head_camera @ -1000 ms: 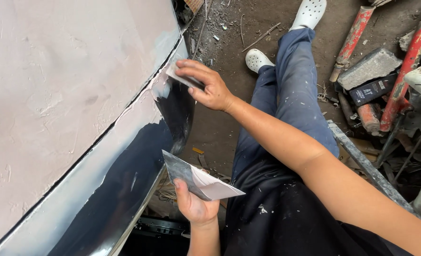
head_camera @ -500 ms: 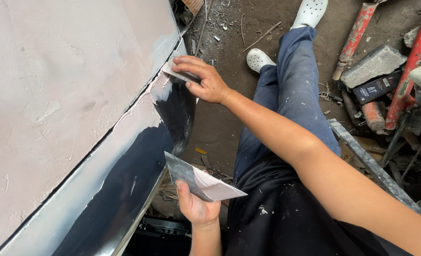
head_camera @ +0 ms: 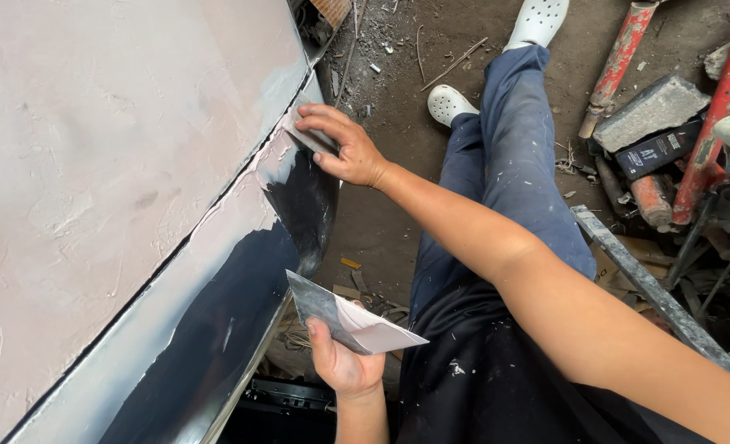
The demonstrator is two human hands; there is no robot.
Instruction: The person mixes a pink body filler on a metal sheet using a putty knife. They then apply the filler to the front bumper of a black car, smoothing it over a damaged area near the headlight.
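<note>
Head view, right hand (head_camera: 350, 150) pressing flat spreader (head_camera: 311, 140) on putty-coated panel (head_camera: 94, 164), left hand (head_camera: 342, 362) gripping probably metal plate (head_camera: 344, 316)

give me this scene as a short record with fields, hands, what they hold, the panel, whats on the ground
right hand: right hand presses a small flat metal spreader blade against the panel edge
left hand: left hand holds a flat metal board smeared with pale filler, clear of the panel
panel: dark glossy car body panel coated with pale grey filler, bare black patch at the lower edge
legs: blue trousers, white perforated clogs
ground: dirt floor, red metal cylinders, grey block
</note>
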